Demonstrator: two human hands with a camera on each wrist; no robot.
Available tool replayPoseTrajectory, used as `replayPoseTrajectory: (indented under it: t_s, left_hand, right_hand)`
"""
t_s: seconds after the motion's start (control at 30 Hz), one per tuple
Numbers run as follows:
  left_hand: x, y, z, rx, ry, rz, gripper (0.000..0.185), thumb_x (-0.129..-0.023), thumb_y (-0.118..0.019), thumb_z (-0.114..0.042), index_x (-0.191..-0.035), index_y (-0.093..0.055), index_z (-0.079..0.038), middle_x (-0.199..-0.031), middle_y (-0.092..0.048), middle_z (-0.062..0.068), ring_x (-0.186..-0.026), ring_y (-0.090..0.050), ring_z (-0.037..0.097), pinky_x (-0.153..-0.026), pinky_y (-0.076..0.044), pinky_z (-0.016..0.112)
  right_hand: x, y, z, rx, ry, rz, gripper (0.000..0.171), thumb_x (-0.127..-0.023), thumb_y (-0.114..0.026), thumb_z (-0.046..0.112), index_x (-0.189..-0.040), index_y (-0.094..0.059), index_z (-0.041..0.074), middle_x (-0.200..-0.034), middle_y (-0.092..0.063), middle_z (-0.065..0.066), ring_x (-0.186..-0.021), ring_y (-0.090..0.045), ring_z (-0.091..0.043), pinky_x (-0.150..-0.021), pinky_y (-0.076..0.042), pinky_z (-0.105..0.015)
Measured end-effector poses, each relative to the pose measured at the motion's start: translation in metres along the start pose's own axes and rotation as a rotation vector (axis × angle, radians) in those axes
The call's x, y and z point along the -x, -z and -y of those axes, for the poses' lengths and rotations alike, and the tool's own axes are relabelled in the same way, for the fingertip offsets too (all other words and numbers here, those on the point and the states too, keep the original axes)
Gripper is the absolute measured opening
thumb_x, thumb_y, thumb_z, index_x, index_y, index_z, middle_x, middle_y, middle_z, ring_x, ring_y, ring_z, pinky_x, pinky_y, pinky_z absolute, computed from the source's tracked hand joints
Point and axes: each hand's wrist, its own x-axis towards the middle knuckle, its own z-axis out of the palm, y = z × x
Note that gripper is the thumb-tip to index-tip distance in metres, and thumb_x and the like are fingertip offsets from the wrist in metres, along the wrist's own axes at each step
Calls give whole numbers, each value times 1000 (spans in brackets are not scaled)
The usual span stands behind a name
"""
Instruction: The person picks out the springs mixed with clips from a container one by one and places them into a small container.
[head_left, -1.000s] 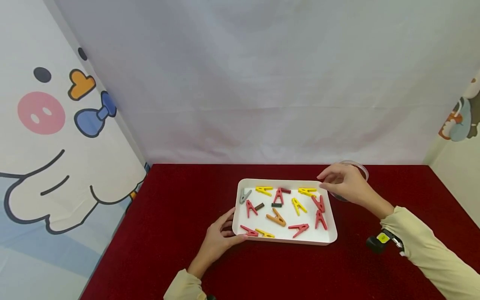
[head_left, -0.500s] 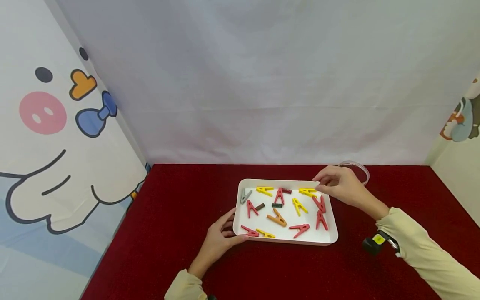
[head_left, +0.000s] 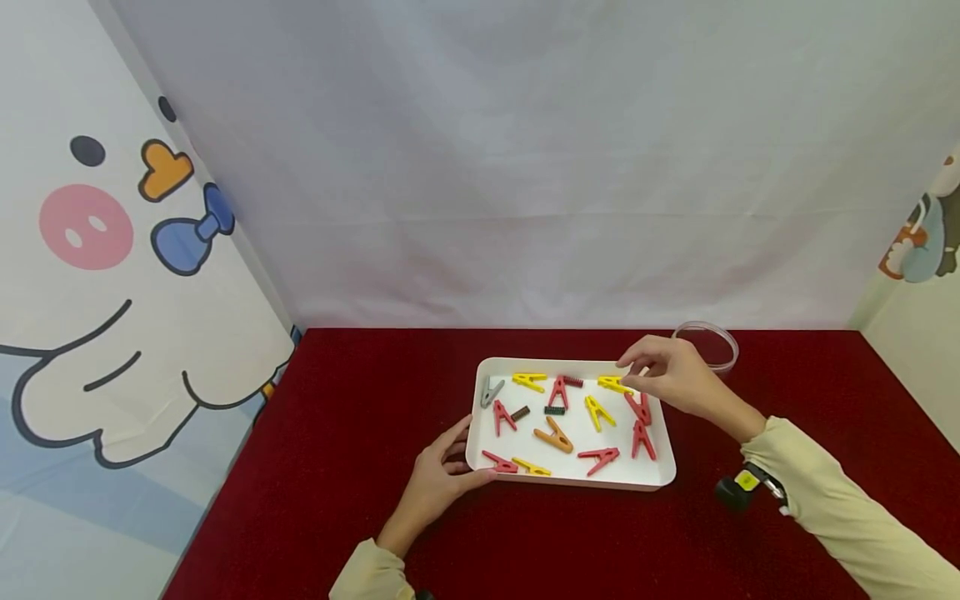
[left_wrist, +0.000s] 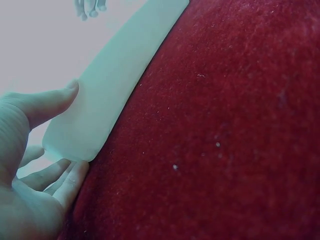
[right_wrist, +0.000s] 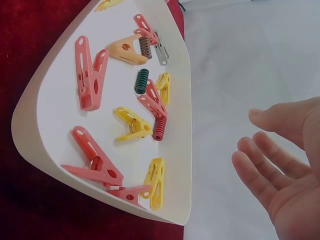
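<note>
The left hand (head_left: 438,483) has its grip on the white tray (head_left: 660,477) at about its 8 o'clock corner, thumb up on the rim and fingers tucked under the edge, tray sitting mid red bench (head_left: 337,467). The right hand (head_left: 667,375) hovers over the tray's 1 o'clock corner, grip loose and half open with nothing in it, fingertips just above a yellow clothespin (head_left: 613,384). A clear round tub (head_left: 708,343) sits just behind it, off the tray's 2 o'clock.
</note>
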Motion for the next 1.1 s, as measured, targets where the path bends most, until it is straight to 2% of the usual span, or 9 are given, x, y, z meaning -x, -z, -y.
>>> replayPoseTrajectory:
  t_s: [0.23,0.37,0.47,0.7,0.97,1.1]
  left_hand:
    - [-7,-4,30,-20,3,-21,83,-74,-82,-18,-145,-40,-12,-130,-52,17,-112,-54,29,-86,-50,40]
    - [-9,-4,36,-15,-18,-19,83,-74,-83,-23,-145,-40,-14,-127,-54,14,-109,-55,27,-85,-51,35]
    - [-9,-4,35,-16,-19,-17,84,-73,-83,-25,-145,-40,-15,-126,-54,14,-108,-56,27,-84,-51,34]
    - [-8,-3,34,-42,8,-22,85,-73,-83,-27,-145,-39,-16,-130,-52,11,-110,-55,24,-84,-51,31]
    - [-7,-3,36,-40,-7,-32,84,-74,-83,-26,-145,-40,-17,-132,-51,12,-112,-54,26,-85,-51,34]
    - [-2,-2,14,-25,14,-22,81,-76,-81,-17,-145,-39,-10,-134,-49,17,-115,-51,31,-88,-49,42]
  right_hand:
    - [-1,-8,2,-17,-18,30,17,-78,-75,3,-94,-71,8,-90,-66,-5,-77,-62,-14,-64,-54,-27]
    - [-1,-12,4,-24,-31,43,17,-78,-75,4,-94,-71,10,-90,-66,-2,-78,-61,-14,-66,-54,-26]
    - [-2,-15,5,-40,-29,43,17,-78,-76,5,-93,-71,11,-90,-66,-1,-78,-61,-14,-66,-54,-26]
    - [-5,-22,4,-70,-5,60,15,-79,-76,4,-92,-71,8,-91,-66,-9,-78,-62,-16,-68,-55,-32]
    - [-10,-31,5,-64,6,86,16,-78,-77,4,-91,-72,11,-88,-66,-2,-77,-61,-14,-66,-54,-31]
    - [-11,-37,4,-90,22,92,18,-76,-77,0,-90,-72,9,-86,-66,2,-75,-62,-15,-67,-55,-36]
